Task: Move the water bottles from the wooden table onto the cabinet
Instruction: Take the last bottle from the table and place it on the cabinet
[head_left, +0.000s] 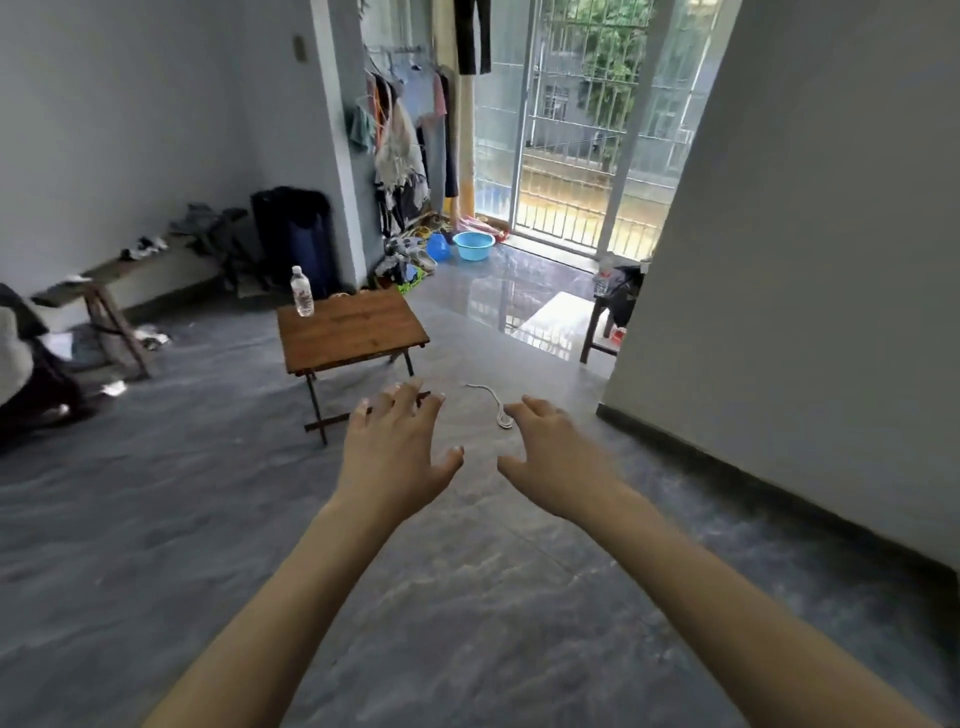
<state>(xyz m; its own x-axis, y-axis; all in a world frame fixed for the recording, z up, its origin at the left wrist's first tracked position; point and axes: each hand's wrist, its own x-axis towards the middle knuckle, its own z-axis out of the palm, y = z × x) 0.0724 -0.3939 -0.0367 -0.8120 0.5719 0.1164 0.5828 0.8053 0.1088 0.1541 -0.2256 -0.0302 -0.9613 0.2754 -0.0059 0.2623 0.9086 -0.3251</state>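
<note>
Both bare arms reach fwd over the grey glossy tiled floor (208, 519); left hand (395, 457) has fingers spread wide, palm down, holding nothing; right hand (550, 457) is loosely open, fingers curled a bit, thumb out, also empty. Ahead of the left hand stands a small brown wooden folding table w/ dark metal legs (353, 332); one clear plastic water bottle w/ white cap & red-printed label (301, 292) stands upright at its far left corner, well apart from both hands. A white cord (496, 408) lies on the floor between table & right hand. Further back, right, a second clear bottle (602, 278) sits on a dark piece of furniture (597, 332) by the white wall, mostly hidden; a light-blue plastic basin (474, 245) sits near the balcony door.
</note>
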